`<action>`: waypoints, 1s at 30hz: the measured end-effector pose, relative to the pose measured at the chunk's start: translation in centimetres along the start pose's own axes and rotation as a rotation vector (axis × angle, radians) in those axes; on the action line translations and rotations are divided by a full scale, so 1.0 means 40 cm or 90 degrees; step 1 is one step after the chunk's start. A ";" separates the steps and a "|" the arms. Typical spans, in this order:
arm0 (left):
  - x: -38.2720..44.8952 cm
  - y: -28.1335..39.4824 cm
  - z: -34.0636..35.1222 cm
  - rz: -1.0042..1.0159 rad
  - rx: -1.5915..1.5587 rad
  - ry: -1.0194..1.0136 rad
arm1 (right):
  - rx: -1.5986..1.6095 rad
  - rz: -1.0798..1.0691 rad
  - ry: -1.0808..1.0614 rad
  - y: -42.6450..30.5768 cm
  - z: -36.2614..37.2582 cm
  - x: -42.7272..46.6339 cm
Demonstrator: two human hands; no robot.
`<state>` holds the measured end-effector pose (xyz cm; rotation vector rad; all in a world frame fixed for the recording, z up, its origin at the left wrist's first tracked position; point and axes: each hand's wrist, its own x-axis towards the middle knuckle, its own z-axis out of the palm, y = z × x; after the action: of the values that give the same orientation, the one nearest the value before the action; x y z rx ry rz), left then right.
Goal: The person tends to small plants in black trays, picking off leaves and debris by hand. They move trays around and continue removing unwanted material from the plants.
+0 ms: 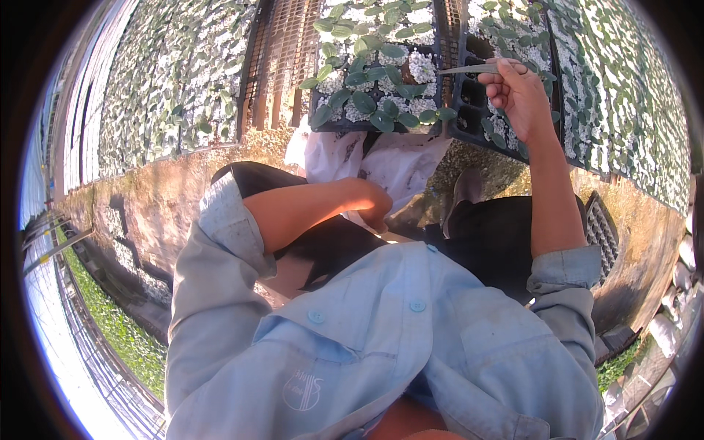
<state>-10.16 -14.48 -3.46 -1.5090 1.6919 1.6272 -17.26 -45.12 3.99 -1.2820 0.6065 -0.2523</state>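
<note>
In my right hand [511,91] is a slim pair of tweezers [467,69], pointing left. Their tips are beside a tilted seedling plug [422,67] topped with white granules, its brown side showing. That plug sits at the right edge of the middle black cell tray [379,130], among broad-leaved green seedlings [363,102]. Below my right hand, another cell tray [463,129] has several dark, unfilled cells along its left side and seedlings at its right. My left hand [377,206] is bent inward over my lap near a white plastic bag [396,162]; its fingers are mostly hidden.
Seedling trays spread across the bench at left [176,82] and right [610,82]. Metal mesh [283,38] shows between trays. An unfilled cell tray [601,236] lies on the ground to my right. Dark trays with white granules [132,258] lie at left.
</note>
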 end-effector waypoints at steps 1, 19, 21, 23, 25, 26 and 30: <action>-0.005 0.004 -0.003 -0.005 0.000 0.002 | -0.004 0.014 -0.027 0.001 0.025 -0.023; 0.017 -0.018 0.020 0.077 0.030 0.045 | -0.879 -0.291 -0.213 -0.007 0.195 0.233; 0.020 -0.022 0.024 0.081 0.029 0.053 | -0.949 -0.283 -0.300 0.034 0.195 0.268; 0.024 -0.030 0.022 0.094 0.025 0.026 | -0.953 -0.247 -0.324 0.042 0.202 0.284; 0.024 -0.032 0.028 0.100 0.030 0.022 | -0.965 -0.252 -0.365 0.052 0.199 0.297; 0.025 -0.035 0.031 0.105 0.028 0.030 | -0.977 -0.247 -0.359 0.059 0.199 0.302; 0.010 -0.033 0.022 0.121 0.032 0.026 | -1.018 -0.202 -0.361 0.043 0.221 0.292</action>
<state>-9.56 -13.58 -4.70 -1.4042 1.9352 1.6408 -3.09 -43.24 0.48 -2.8453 -0.0226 0.4704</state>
